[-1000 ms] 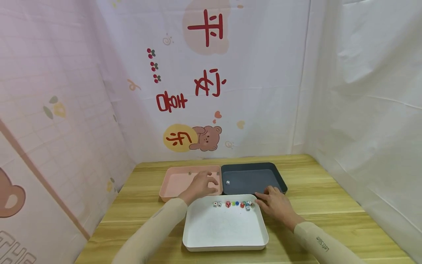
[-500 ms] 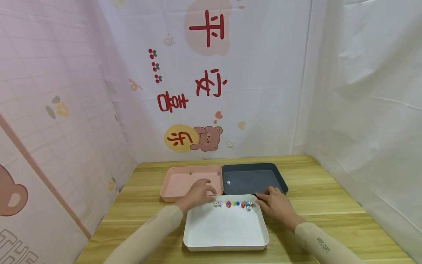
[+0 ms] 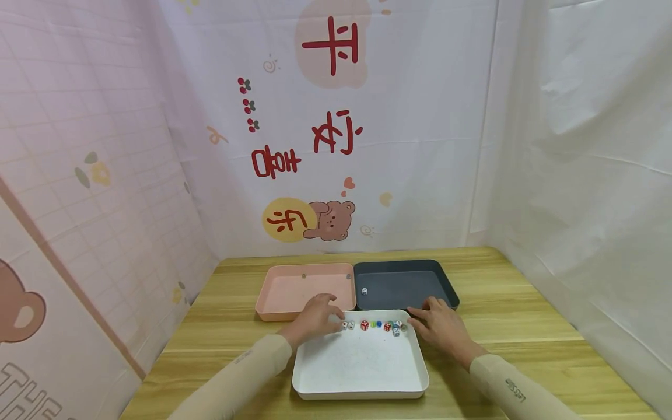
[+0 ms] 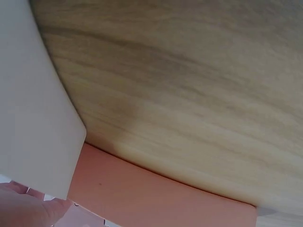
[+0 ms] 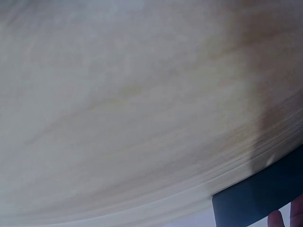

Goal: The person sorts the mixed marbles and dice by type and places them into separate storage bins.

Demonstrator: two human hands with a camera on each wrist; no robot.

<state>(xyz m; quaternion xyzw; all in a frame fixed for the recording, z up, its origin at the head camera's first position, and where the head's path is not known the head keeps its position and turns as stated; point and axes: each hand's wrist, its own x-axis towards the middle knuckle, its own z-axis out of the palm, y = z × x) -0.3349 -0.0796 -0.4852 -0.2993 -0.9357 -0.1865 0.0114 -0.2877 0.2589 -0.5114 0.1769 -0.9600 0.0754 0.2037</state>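
Note:
Over the far left corner of the white tray (image 3: 362,364), my left hand (image 3: 317,318) has its thumb and fingers apart, beside two white dice (image 3: 351,325). Farther right along the tray's far side lie red dice (image 3: 364,325), small green and blue pieces (image 3: 379,324) and more dice (image 3: 396,331). My right hand (image 3: 441,326) rests at the tray's far right corner, fingers loosely bent and holding no visible piece. In the left wrist view, part of my left hand (image 4: 28,208) shows by the white tray's edge; in the right wrist view, only fingertips (image 5: 276,219) show.
Behind the white tray stand a pink tray (image 3: 294,317) with two small pieces and a dark blue tray (image 3: 409,287) with one white die (image 3: 364,291). All three are on a wooden table (image 3: 504,303), with printed cloth hanging behind and at the sides.
My left hand has come back from over the pink tray to the white tray's far left corner, near the white dice. My right hand has stayed at its corner.

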